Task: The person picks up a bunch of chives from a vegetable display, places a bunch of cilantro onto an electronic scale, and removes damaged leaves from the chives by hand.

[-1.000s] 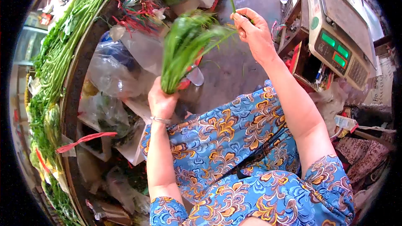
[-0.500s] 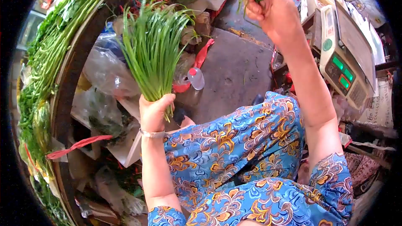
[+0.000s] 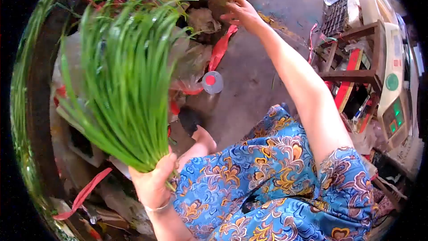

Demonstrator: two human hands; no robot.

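My left hand [image 3: 154, 180], a band round its wrist, is closed round the lower ends of a bunch of garlic chives [image 3: 127, 93]. The long flat leaves fan out upward and to the left, a little blurred. My right hand [image 3: 240, 13] is stretched out over the floor at the top, its fingers apart, and I see nothing in it. It is nearest to a crumpled brownish bag [image 3: 205, 20] and a red strip of plastic [image 3: 222, 49]. A thin green scrap [image 3: 273, 81] shows over the floor below my right forearm.
A clear bottle with a red cap [image 3: 213, 82] stands on the dark floor [image 3: 249, 71]. On the right, a scale [image 3: 392, 80] with green digits is beside a wooden stand [image 3: 352, 78]. Long green stalks [image 3: 24, 120] line the left edge. Another red strip [image 3: 84, 194] hangs lower left.
My right hand has moved down and left, opened and let go of its green scraps. The chives in my left hand have come lower and closer. The view has shifted.
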